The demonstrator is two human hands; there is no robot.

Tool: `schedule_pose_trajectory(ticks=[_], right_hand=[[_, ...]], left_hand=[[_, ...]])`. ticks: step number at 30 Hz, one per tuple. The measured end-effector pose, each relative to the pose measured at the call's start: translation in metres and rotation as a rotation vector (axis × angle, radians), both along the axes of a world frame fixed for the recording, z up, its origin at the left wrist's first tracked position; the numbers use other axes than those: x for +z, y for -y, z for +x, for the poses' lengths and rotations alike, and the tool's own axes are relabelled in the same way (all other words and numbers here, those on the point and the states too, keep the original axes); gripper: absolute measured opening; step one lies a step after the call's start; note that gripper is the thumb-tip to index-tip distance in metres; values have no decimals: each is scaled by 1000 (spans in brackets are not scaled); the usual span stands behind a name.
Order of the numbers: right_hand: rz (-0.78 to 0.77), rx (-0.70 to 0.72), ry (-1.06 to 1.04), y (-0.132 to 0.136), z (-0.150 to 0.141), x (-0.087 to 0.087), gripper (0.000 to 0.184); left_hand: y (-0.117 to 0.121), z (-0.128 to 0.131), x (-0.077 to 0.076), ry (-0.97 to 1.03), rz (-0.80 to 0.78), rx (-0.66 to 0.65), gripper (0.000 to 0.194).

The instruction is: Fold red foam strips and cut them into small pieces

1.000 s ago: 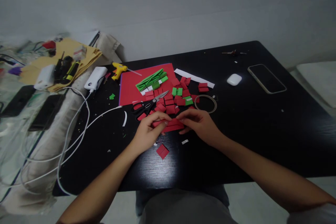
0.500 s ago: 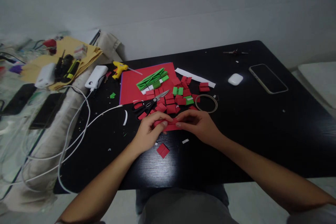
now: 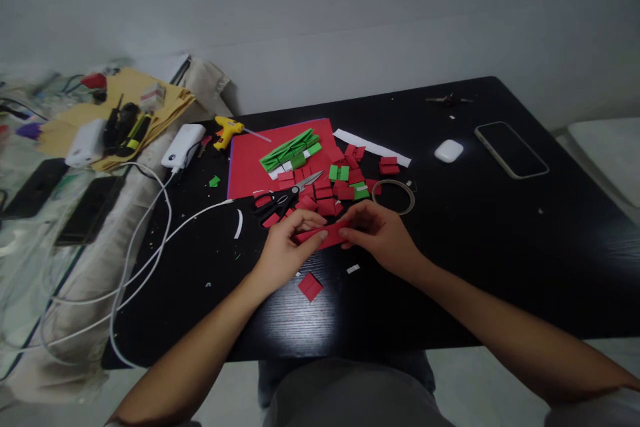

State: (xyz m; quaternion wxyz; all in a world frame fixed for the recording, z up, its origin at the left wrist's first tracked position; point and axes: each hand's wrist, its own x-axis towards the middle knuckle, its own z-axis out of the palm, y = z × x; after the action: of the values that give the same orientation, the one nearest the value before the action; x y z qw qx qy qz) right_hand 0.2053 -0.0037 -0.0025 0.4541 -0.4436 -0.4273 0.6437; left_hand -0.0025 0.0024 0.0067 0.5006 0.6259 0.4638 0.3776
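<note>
A narrow folded strip of red paper (image 3: 332, 236) is held level between both hands, over the front half of the black table. Its left end is pinched by my left hand (image 3: 286, 250), thumb laid along the near face. At the other end, my right hand (image 3: 383, 238) grips it between thumb and curled fingers. Just beyond the hands lies a pile of folded red paper pieces (image 3: 326, 206), with black-handled scissors (image 3: 286, 199) on top. Nearer me rests a single red folded square (image 3: 311, 287).
Behind the pile are red sheets (image 3: 245, 163) with green folded strips (image 3: 290, 150), and a yellow glue gun (image 3: 229, 131). A tape ring (image 3: 393, 197), a white earbud case (image 3: 449, 151) and a phone (image 3: 511, 150) lie to the right. White cables (image 3: 167, 213) cross the left edge.
The red strip has been turned or folded, so a smoother, flatter face now shows. My right fingers have lifted slightly, and my left thumb has slid a little to the right.
</note>
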Motion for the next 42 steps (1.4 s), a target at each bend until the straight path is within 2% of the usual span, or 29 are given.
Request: schedule_pose_trajectory(ticks=[8,17,27,36,42], right_hand=[[58,-26,48,2,0,2,30],[78,-20,82,1,0,4,34],[103,-115,91,0,1,4,38],[117,-149,127,-1,4,9,36],[128,-166,100,-2,3,6,36]], left_hand=[[-1,-2,-1,-140,-1,-38,19],[0,-2,1,-128,36,-7,16],[-2,-3,2,-105,21,-7,16],[-3,-5,1,-132,39,-6,16],[-3,-6,1,-118,60,-19,15]])
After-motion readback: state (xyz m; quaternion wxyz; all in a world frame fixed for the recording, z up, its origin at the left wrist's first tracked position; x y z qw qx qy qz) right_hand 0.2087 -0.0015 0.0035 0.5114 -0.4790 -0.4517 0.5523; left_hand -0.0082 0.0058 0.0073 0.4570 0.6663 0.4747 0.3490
